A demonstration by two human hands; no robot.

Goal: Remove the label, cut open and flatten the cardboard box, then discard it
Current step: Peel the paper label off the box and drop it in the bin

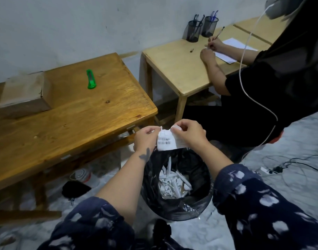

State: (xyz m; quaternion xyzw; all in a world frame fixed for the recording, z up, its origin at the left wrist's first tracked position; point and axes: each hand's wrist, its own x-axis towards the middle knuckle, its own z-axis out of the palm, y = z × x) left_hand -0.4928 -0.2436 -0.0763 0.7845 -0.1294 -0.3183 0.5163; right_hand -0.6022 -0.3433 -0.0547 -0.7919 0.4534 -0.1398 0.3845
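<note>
A white label (pixel 168 140) with barcodes is held over the black-lined waste bin (pixel 178 206). My left hand (pixel 145 138) pinches its left top edge and my right hand (pixel 188 133) pinches its right top edge. The label shows a tear at the top between the two hands. White paper scraps (pixel 172 183) lie inside the bin. The closed cardboard box (pixel 23 92) sits at the far left of the dark wooden table (pixel 82 112). A green utility knife (pixel 91 79) lies on the table to the right of the box.
Another person in black sits at the right, writing on paper at a lighter table (pixel 181 69) with two mesh pen cups (pixel 201 29). Cables (pixel 289 165) trail across the floor at right. A black pouch (pixel 74 189) and a small container lie under the dark table.
</note>
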